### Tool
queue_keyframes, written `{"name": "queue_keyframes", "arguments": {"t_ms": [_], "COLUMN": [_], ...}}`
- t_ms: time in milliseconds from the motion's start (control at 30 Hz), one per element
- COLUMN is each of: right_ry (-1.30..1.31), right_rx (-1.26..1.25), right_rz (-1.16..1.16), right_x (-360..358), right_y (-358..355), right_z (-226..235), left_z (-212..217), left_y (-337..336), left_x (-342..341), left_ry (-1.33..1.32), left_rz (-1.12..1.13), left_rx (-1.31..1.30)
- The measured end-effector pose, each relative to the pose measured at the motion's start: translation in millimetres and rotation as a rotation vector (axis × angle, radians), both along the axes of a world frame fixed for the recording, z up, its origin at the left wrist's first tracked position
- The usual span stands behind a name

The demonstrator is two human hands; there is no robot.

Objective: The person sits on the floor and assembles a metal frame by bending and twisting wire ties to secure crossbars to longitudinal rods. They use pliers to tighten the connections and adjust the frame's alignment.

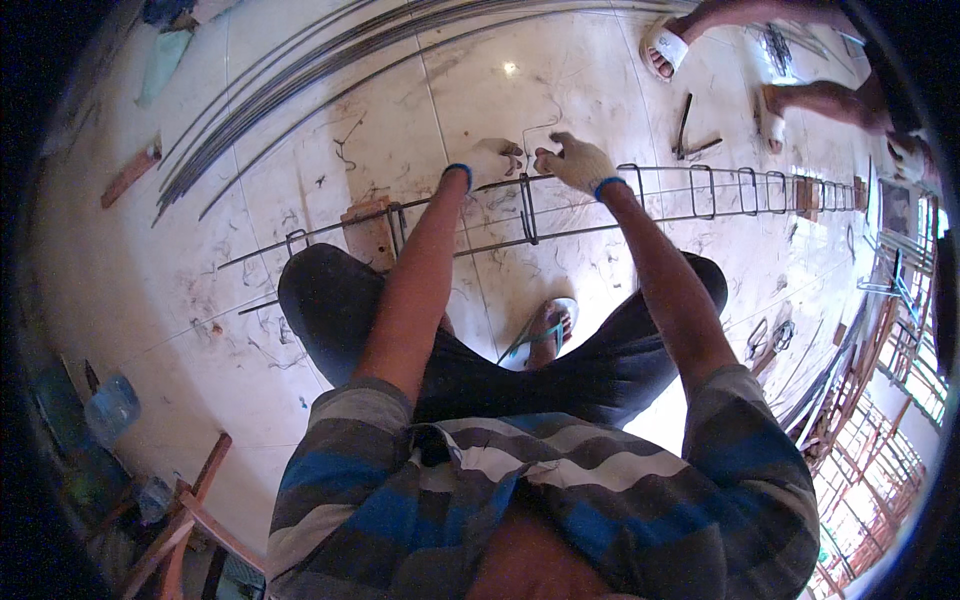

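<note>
At far left, a bundle of long steel rods (pixel 290 95) lies on the tiled floor (pixel 150 290). A wooden block (pixel 368 232) props the rebar cage (pixel 640 200), which runs left to right across the floor, near the person's knees. The gloved left hand (pixel 487 160) is closed, fingers pinched on a thin tie wire (pixel 538 130) above a stirrup (pixel 527 208) at the cage's top bar. Just beside it, the gloved right hand (pixel 577 162) grips the same wire; whether it also touches the bar is unclear. Far right, another person's sandalled foot (pixel 664 48) stands on the floor.
</note>
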State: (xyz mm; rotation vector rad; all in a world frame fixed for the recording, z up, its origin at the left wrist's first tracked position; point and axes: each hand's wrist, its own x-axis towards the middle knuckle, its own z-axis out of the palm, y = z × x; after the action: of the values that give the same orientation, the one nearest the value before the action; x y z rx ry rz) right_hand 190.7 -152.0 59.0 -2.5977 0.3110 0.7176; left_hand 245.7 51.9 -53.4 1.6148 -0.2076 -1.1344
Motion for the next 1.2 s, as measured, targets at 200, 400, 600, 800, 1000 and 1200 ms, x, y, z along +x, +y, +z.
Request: {"name": "queue_keyframes", "arguments": {"t_ms": [200, 400, 600, 800, 1000, 1200], "right_ry": [-0.340, -0.280, -0.318, -0.275, -0.252, -0.396], "right_rx": [0.142, 0.271, 0.217, 0.209, 0.034, -0.064], "right_rz": [0.329, -0.049, -0.011, -0.102, 0.097, 0.011], "right_x": [32, 25, -7, -63, -50, -25], "right_y": [2, -16, -41, 32, 108, 128], "right_z": [-12, -26, -17, 62, 80, 54], "left_z": [50, 73, 64, 38, -28, -19], "left_y": [15, 11, 20, 5, 13, 13], "left_x": [-19, -33, -21, -16, -18, -45], "left_ry": [-0.303, -0.506, -0.597, -0.384, -0.398, -0.161], "left_rz": [-0.120, -0.184, -0.186, 0.061, 0.084, 0.196], "left_rx": [0.146, 0.342, 0.312, 0.215, 0.198, 0.170]}}
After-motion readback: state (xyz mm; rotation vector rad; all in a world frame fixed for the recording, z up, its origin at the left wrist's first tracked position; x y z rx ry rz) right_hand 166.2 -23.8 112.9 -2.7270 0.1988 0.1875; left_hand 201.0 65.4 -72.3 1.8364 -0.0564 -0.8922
